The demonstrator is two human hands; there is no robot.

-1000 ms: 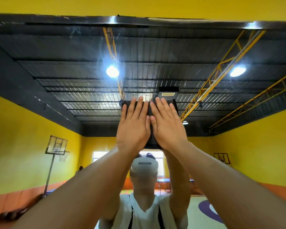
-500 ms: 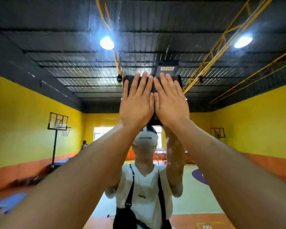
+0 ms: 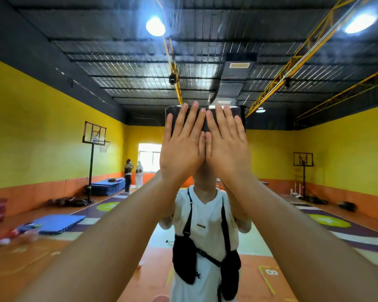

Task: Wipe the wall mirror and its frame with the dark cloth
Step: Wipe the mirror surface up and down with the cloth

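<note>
Wall mirror (image 3: 52,127): left hand (image 3: 181,149) and right hand (image 3: 227,149), fingers straight, press dark cloth (image 3: 238,112) flat on glass; advised: even pressure, overlapping strokes.

The dark cloth (image 3: 240,113) is plain and near black. The walls (image 3: 42,131) are bright yellow above an orange padded band (image 3: 42,196). The ceiling (image 3: 122,53) is black, ribbed with fine pale lines and crossed by yellow trusses (image 3: 292,58). The floor (image 3: 20,264) is orange with purple bands and yellow-green circles. The foam mats (image 3: 59,223) are blue. The T-shirt (image 3: 205,214) is white, under a black chest bag (image 3: 183,258) with black straps.
</note>
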